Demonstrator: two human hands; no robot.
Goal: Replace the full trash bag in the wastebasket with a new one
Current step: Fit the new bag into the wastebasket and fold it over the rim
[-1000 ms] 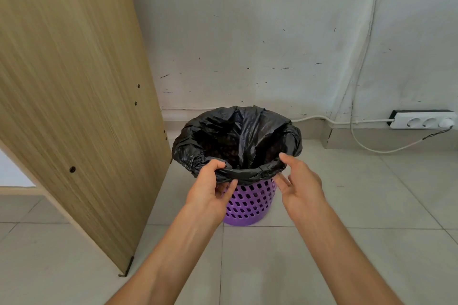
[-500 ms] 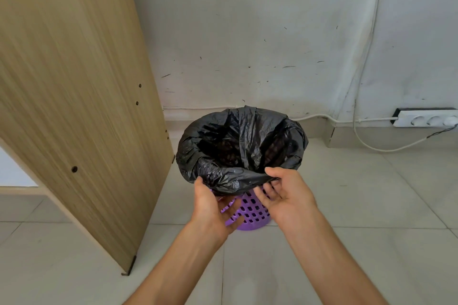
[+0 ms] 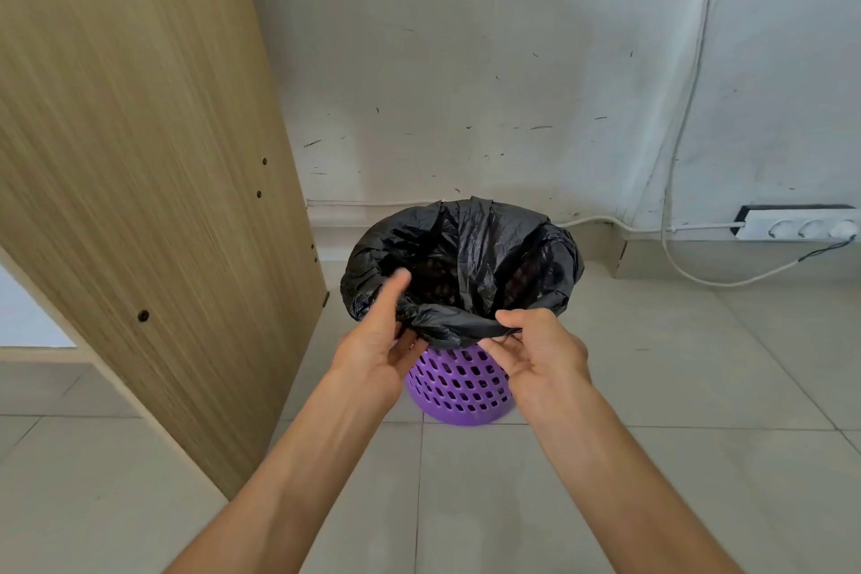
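**Both hands at the near rim of the lined wastebasket**

A purple perforated wastebasket (image 3: 459,392) stands on the tiled floor (image 3: 699,457), near the wall and just right of a wooden panel (image 3: 140,177). A black trash bag (image 3: 466,256) lines it, its top folded out over the rim all round.

The right hand (image 3: 540,352) pinches the folded bag edge at the near rim, thumb on top and fingers (image 3: 501,357) curled underneath. The left hand (image 3: 379,340) is at the near-left part of the rim; its thumb sticks up, blurred, over the bag's edge while its fingers reach under the fold, but I cannot tell whether it has the plastic gripped.

A white power strip (image 3: 799,226) sits by the wall at the right, with a white cable (image 3: 675,266) looping onto the floor.
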